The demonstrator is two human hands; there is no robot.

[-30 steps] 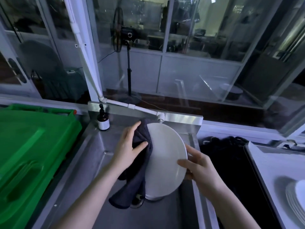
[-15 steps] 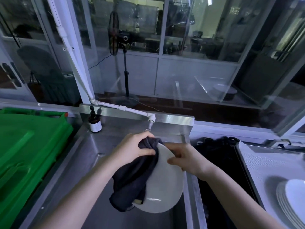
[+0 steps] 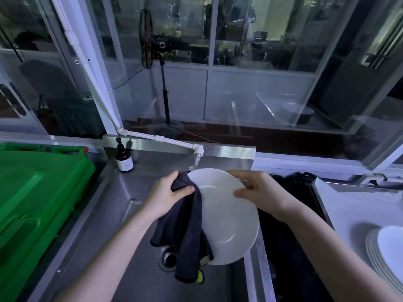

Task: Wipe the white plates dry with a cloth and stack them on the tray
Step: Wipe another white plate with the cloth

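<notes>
White plate (image 3: 226,216) held tilted over the sink (image 3: 130,214). Left hand (image 3: 168,195) pinching dark cloth (image 3: 185,232) against its left rim; right hand (image 3: 259,192) gripping upper right rim, thumb on the face. Left plate edge hidden under cloth. Yellow item (image 3: 199,277) below cloth indistinct. On tray (image 3: 349,203) at right, stacked plates (image 3: 383,251), cut off by frame.

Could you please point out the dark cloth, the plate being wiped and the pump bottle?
dark cloth (image 3: 185,232), head view, on its hanging middle fold.
plate (image 3: 226,219), head view, on its bare centre.
pump bottle (image 3: 125,163), head view, on its pale label.
</notes>
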